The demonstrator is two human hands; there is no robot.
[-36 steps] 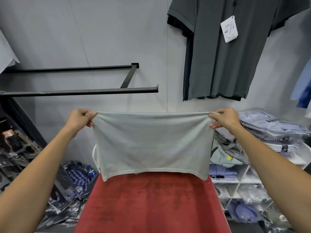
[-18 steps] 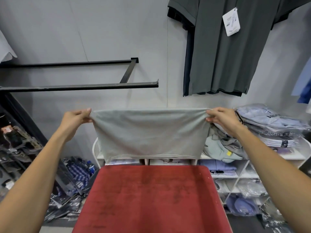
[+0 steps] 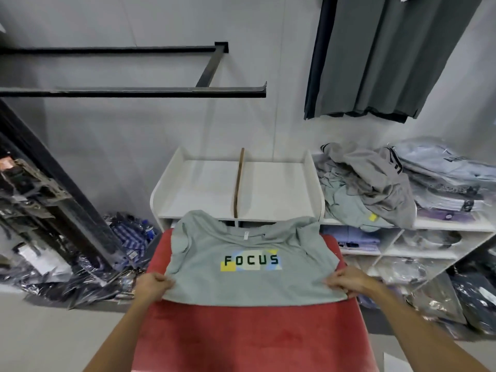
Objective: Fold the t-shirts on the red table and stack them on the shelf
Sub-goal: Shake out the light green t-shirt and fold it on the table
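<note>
Head view: t-shirt (image 3: 249, 280) corners between fingers (image 3: 158, 281).

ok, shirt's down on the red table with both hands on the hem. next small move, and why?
Probably smooth it flat first. The green t-shirt lies print-up on the red table, left hand and right hand pinching its near corners, but the shoulders are bunched and the collar overhangs the far edge. A sleeve fold would otherwise trap those wrinkles.

Both forearms are bare from the near edge of the view up to the wrists, with no sleeve, watch, ring or glove visible on the left hand (image 3: 154, 287) or the right hand (image 3: 346, 283).
</note>
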